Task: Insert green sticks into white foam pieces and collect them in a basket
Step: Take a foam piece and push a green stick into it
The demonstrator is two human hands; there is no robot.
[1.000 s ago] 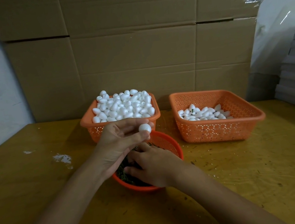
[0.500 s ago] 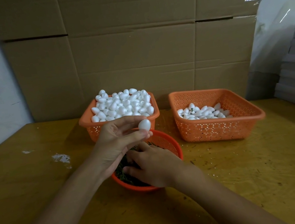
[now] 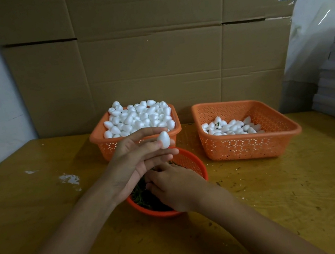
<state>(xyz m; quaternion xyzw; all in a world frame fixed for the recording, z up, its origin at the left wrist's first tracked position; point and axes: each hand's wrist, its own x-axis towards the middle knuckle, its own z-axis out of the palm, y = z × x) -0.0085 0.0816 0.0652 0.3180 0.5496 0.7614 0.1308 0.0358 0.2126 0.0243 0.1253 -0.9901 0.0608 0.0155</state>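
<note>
Head view: I see the left hand (image 3: 136, 161) pinching one white foam egg (image 3: 163, 140) between thumb and fingertips, just above the round red basket (image 3: 193, 162). The right hand (image 3: 172, 186) sits just beneath it, fingers curled into the green sticks (image 3: 140, 196); I cannot tell whether they grip one. Beyond the left hand stands the heaped foam basket (image 3: 102, 142); right of both hands, a partly filled orange basket (image 3: 252, 145) sits on the bench (image 3: 43, 216).
</note>
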